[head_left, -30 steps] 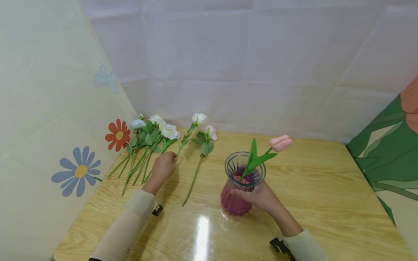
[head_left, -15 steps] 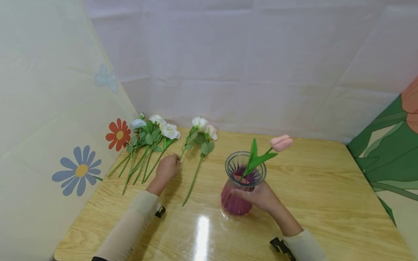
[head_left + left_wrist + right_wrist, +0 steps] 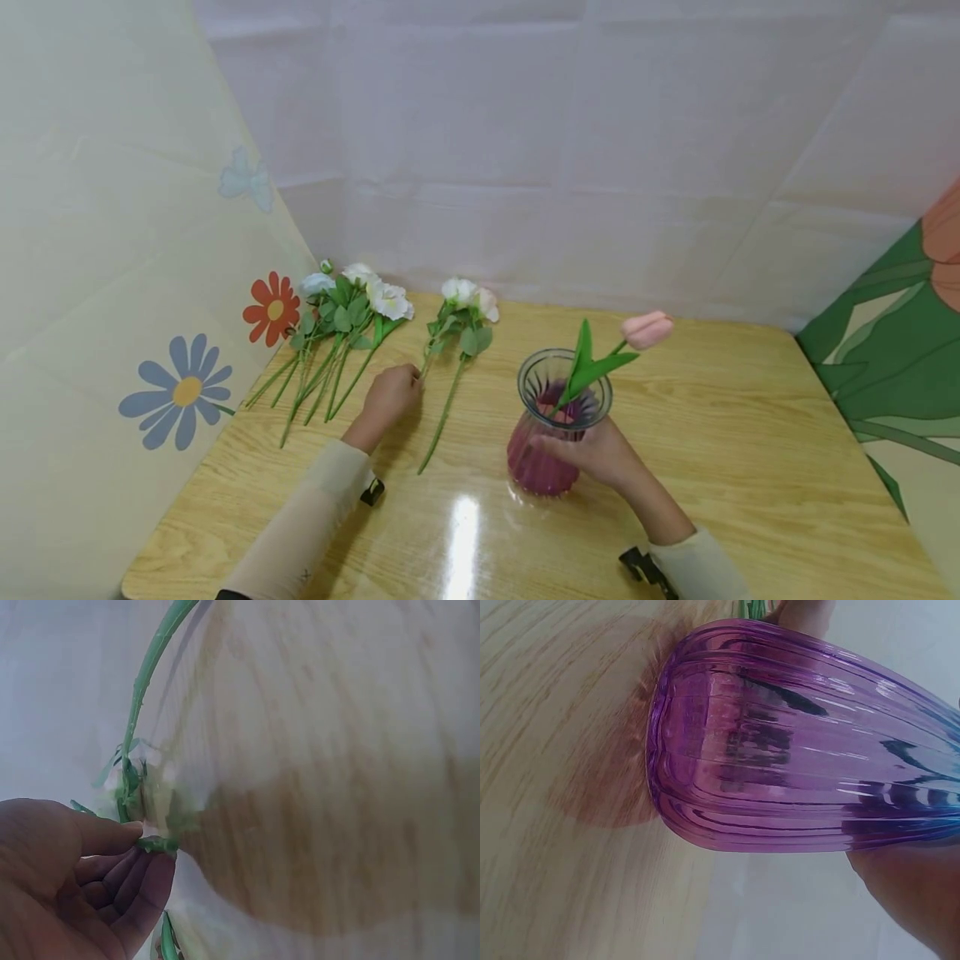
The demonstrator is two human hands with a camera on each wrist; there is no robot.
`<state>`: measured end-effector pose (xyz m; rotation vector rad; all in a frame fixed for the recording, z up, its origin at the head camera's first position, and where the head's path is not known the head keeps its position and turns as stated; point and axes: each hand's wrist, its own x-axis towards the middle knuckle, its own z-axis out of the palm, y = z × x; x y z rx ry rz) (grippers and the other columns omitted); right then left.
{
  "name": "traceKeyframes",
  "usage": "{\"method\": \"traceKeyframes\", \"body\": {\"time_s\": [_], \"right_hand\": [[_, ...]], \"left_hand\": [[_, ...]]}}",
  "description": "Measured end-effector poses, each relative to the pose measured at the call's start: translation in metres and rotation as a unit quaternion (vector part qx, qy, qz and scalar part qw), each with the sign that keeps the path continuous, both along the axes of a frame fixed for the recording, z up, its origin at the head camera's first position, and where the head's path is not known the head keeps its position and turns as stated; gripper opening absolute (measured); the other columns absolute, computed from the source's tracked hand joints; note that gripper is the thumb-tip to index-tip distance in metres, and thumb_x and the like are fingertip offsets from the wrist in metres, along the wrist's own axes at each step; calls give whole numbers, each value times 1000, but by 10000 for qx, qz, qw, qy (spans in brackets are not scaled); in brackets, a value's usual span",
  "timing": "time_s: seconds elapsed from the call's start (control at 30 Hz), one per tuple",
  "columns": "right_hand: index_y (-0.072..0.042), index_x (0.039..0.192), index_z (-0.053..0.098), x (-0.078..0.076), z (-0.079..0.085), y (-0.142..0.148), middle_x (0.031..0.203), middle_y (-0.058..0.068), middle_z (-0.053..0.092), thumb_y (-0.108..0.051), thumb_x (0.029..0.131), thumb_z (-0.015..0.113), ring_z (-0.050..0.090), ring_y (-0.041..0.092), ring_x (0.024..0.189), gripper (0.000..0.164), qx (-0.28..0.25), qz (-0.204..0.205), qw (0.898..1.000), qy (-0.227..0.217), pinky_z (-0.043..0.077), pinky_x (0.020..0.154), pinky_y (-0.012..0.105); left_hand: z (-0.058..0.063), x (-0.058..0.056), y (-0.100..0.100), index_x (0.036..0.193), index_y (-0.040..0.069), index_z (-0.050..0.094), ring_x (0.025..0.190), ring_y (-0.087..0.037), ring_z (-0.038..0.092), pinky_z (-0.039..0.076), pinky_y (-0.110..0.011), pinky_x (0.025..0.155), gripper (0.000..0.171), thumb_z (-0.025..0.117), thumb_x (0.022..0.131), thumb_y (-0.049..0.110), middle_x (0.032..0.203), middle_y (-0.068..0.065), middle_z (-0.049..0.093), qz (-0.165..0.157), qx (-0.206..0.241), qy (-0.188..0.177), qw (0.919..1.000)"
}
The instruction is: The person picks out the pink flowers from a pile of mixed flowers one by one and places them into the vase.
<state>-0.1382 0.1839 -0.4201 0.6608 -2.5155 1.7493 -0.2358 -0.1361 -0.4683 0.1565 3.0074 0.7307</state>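
Between thumb and forefinger my left hand (image 3: 393,394) pinches the green stem (image 3: 159,844) of a white artificial flower (image 3: 459,292), whose bloom lies toward the back of the table. Right beside it lies a pale pink flower (image 3: 487,305), its long stem (image 3: 447,412) pointing toward me. My right hand (image 3: 596,450) grips the ribbed glass vase (image 3: 542,458) round its side; the vase stands upright, purple-pink below with a bluish rim. A pink tulip (image 3: 647,330) with green leaves leans to the right out of its mouth. The right wrist view shows the vase body (image 3: 780,750) close up.
At the back left lies a bunch of white and pale blue flowers (image 3: 360,300), stems toward me. The wood-grain table (image 3: 750,433) meets a pale backdrop (image 3: 562,167) behind, with flower-printed sheets (image 3: 172,250) at the sides.
My left hand has drawn the white flower toward me and slightly right, so its bloom now sits close against the pale pink one. The right hand and vase have stayed put.
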Motion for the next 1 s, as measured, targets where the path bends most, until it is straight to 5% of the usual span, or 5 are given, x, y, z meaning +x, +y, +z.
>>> {"method": "traceKeyframes", "body": {"time_s": [0.83,1.0], "right_hand": [[-8,152,31,1,0,2,134,21,58,-8,79,86,57,42,125,91,-42,5,10000,51,46,103,60],[-8,153,31,1,-1,3,135,22,57,-10,80,86,55,43,127,92,32,-31,10000,35,43,105,63]], "left_hand": [[1,2,-1,128,-1,66,102,-30,71,58,-46,86,36,60,101,22,120,-16,72,-32,65,-360,9993],[2,2,-8,127,-2,67,88,-28,71,58,-44,79,35,57,102,21,116,-17,72,46,213,-276,9994]]}}
